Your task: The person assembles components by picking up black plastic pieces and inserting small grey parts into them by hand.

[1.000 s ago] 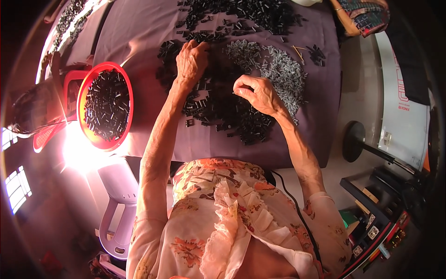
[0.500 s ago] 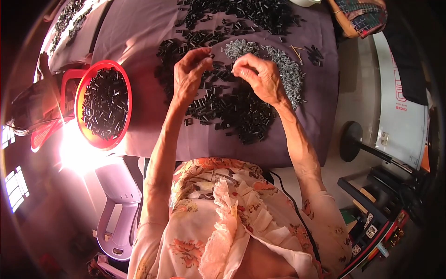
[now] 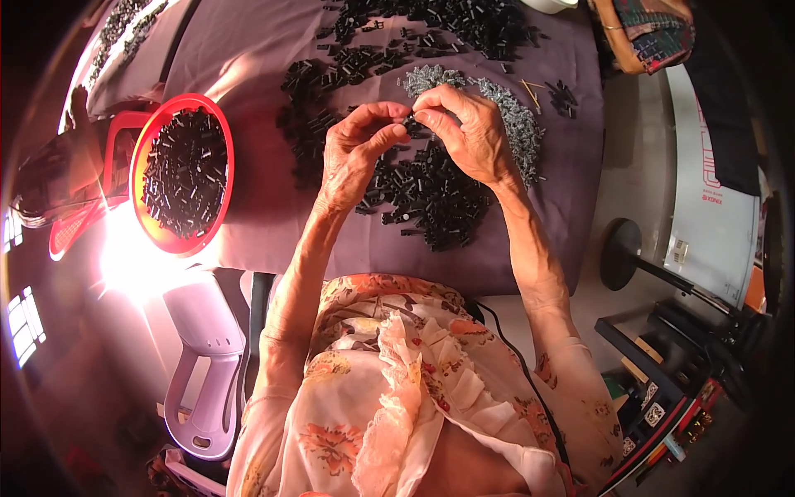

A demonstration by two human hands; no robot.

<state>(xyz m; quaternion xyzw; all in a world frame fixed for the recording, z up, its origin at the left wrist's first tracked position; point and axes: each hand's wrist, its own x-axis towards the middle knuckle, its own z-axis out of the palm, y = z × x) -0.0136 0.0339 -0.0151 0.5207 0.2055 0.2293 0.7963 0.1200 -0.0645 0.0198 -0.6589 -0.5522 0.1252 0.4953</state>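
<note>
My left hand (image 3: 352,161) is closed in a pinch on a small black plastic piece (image 3: 408,121), just above the table. Against it, the fingertips of my right hand (image 3: 472,137) are pinched together, and whatever they hold is too small and hidden to make out. Under and in front of both hands lies a loose heap of short black plastic pieces (image 3: 435,199). Beside my right hand spreads a curved pile of small grey, translucent-looking pieces (image 3: 517,124).
A red basket (image 3: 222,124) full of black pieces stands at the left, near a bright glare. More black pieces (image 3: 472,25) cover the far side of the purple cloth (image 3: 240,74). Thin sticks (image 3: 531,91) lie at the right. A lilac plastic chair (image 3: 203,315) is at lower left.
My left hand has moved right, bringing its fingertips up to those of my right hand. The right hand has shifted only slightly. Both hands now meet over the heap.
</note>
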